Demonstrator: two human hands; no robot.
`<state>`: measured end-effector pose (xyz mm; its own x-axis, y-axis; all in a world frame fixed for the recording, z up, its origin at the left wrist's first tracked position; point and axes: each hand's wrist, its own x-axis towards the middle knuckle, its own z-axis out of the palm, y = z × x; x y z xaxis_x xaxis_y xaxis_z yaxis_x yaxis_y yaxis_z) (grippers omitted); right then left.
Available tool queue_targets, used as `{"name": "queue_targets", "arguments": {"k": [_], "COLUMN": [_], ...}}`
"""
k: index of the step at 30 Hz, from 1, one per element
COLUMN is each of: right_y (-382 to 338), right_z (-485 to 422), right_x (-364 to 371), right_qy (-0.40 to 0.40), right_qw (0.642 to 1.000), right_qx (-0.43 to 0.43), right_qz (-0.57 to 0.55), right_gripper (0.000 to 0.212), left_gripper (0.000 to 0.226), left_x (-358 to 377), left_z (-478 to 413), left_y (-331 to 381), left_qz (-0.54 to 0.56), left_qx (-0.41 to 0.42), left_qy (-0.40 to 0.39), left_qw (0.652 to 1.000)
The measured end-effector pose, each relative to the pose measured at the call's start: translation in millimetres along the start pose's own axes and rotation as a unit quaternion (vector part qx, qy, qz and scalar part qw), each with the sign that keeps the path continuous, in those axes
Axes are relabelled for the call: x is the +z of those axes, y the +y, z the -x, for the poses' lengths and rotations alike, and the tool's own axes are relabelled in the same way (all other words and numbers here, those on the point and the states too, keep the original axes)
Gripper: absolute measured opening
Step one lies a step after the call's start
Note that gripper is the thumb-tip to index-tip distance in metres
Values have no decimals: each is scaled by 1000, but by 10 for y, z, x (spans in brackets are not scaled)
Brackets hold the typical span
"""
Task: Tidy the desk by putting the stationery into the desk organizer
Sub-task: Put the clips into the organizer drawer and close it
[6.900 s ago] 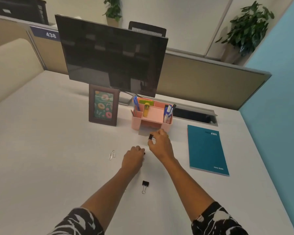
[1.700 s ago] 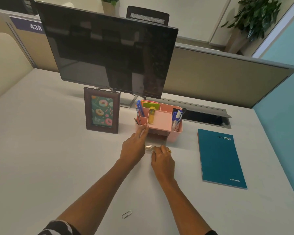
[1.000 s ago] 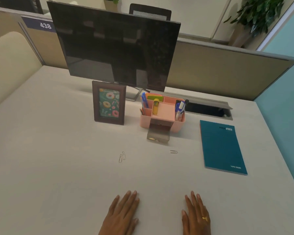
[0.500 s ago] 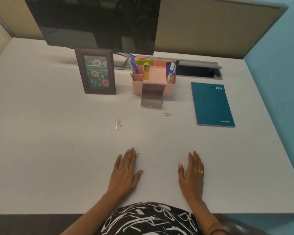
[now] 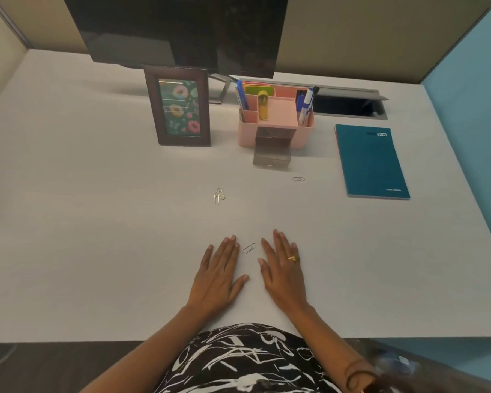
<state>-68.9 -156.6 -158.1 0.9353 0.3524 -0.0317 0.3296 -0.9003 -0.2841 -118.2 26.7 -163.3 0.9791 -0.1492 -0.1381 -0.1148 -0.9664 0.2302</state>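
Both of your hands lie flat on the desk [image 5: 97,222] with fingers straight, holding nothing. Your left hand [image 5: 220,275] and right hand [image 5: 282,270] lie close together, with one paper clip [image 5: 249,248] between their fingertips. A pair of clips [image 5: 219,196] lies farther out. Another clip [image 5: 298,179] lies near the open drawer [image 5: 271,158] of the pink desk organizer [image 5: 245,134], left of the teal notebook [image 5: 372,161].

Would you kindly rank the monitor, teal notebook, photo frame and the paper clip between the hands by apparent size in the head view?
1. monitor, though cropped.
2. teal notebook and photo frame: too alike to rank.
3. paper clip, smallest.
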Motion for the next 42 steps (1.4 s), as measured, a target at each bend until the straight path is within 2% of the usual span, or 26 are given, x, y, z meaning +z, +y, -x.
{"name": "queue_targets", "arguments": {"k": [4, 11, 18, 23, 26, 31, 35, 38, 42], "right_y": [-236, -312, -288, -250, -223, -154, -70, -35, 0], "right_z": [-111, -418, -455, -554, -692, -927, -1104, -1234, -1482], "right_x": [64, 28, 0, -7, -43, -129, -140, -165, -202], "right_qy": [31, 81, 73, 77, 78, 76, 58, 67, 64], "right_qw": [998, 992, 991, 988, 991, 995, 997, 996, 993], "right_qx": [-52, -41, -40, -1, 14, -7, -17, -3, 25], "right_qz": [-35, -88, -109, -131, -111, -71, -57, -52, -91], "right_gripper": [37, 20, 24, 25, 27, 12, 8, 2, 1], "left_gripper": [68, 55, 38, 33, 20, 14, 9, 13, 19], "left_x": [-2, -34, -135, -221, -235, -227, -251, -306, -408], "left_z": [-17, -162, -468, -657, -812, -1100, -1130, -1113, -1165], "left_y": [-75, -133, -237, -207, -185, -168, -197, -341, -587], "left_qz": [2, 10, 54, 75, 88, 80, 102, 130, 113], "left_qx": [19, 29, 17, 4, -8, -10, -51, -84, -162], "left_qy": [5, 42, 125, 144, 157, 164, 190, 213, 205], "left_qw": [1000, 999, 991, 987, 984, 983, 975, 965, 959]}}
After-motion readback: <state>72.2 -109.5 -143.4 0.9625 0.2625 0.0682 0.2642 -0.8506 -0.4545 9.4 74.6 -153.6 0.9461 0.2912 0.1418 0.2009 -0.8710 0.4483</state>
